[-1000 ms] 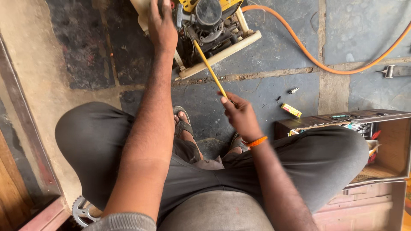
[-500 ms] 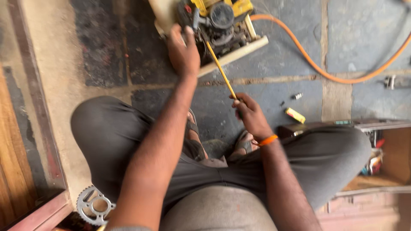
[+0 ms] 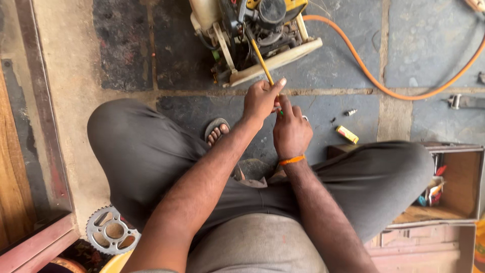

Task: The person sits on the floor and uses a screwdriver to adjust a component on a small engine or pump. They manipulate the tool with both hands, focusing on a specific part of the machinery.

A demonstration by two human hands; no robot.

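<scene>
Head view, looking down at a person seated cross-legged on a stone floor (image 3: 151, 60).

Left hand (image 3: 260, 98): closed around the lower end of a long yellow-shafted screwdriver (image 3: 262, 63), thumb and forefinger pinched on the shaft just where it leaves the fist. Right hand (image 3: 290, 129): fingers curled shut, pressed up against the left hand from below and slightly to its right — it grips the same tool at the handle end (the handle itself is mostly hidden between the two hands). An orange band (image 3: 292, 161) sits on the right wrist.

The screwdriver runs up and away from both hands, tilted a little to the left; its tip goes into a small engine unit (image 3: 252, 35) with a cream frame and yellow top, just beyond the hands. Exact contact point of the tip — cannot tell, lost among the dark engine parts.

Around the hands:
- orange hose (image 3: 384, 88) curving across the floor, beyond and to the right of the right hand;
- small yellow block (image 3: 347, 134) and a tiny metal part (image 3: 351, 112) on the floor just right of the right hand, apart from it;
- open wooden box (image 3: 454, 202) further right, past the knee;
- toothed metal sprocket (image 3: 108, 230) well behind and left of the left arm;
- sandalled foot (image 3: 218, 132) below the left wrist.
</scene>
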